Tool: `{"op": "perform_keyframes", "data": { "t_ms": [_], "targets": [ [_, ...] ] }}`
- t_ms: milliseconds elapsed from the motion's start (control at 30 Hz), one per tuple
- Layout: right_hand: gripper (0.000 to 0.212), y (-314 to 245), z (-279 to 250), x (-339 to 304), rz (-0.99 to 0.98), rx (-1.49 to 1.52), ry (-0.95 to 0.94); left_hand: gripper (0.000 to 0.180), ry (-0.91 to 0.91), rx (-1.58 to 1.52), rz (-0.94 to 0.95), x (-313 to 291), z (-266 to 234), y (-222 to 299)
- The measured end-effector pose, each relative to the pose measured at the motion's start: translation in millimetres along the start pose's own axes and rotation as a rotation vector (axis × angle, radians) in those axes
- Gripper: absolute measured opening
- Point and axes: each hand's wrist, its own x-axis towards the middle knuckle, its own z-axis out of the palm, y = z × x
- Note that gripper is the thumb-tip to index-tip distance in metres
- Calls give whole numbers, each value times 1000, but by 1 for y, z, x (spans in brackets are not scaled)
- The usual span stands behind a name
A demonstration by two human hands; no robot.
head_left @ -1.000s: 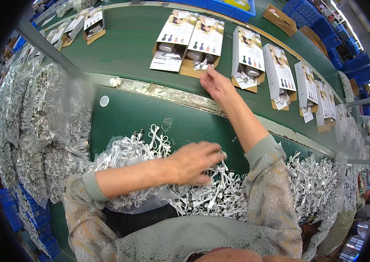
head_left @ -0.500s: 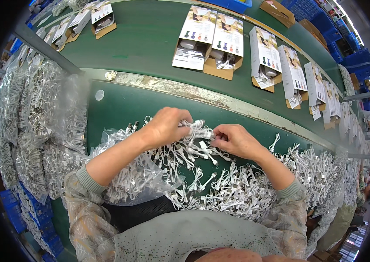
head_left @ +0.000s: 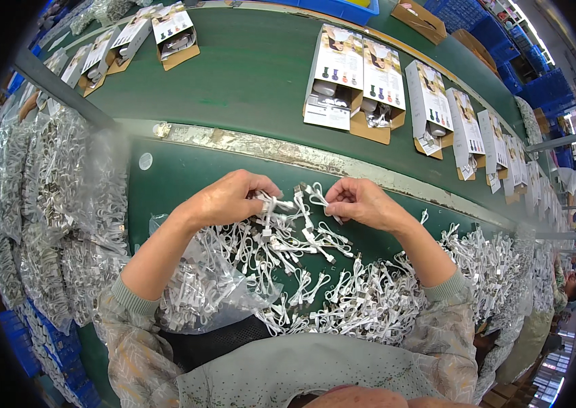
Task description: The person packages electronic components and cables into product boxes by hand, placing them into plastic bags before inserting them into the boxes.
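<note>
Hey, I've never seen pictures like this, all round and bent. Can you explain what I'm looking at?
Sure. There's no machine arm here, just a person's two bare hands. A wide fisheye camera on the person's head looks down, which bends straight edges. On the green work surface lie heaps of white cables and a clear plastic bag with cables inside. The left hand holds a few cables in a bunch; the right hand appears to pinch a looped cable. Beyond a worn strip stand open printed boxes.
</note>
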Motion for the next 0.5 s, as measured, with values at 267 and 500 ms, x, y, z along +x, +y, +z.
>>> {"op": "perform_keyframes", "data": {
  "t_ms": [267,500],
  "targets": [
    [15,-13,0,21,-144,-542,175,30,18,-191,-111,5,-24,-29],
    [20,5,-27,29,60,-42,222,28,122,-12,-109,12,-18,-44]
  ]
}}
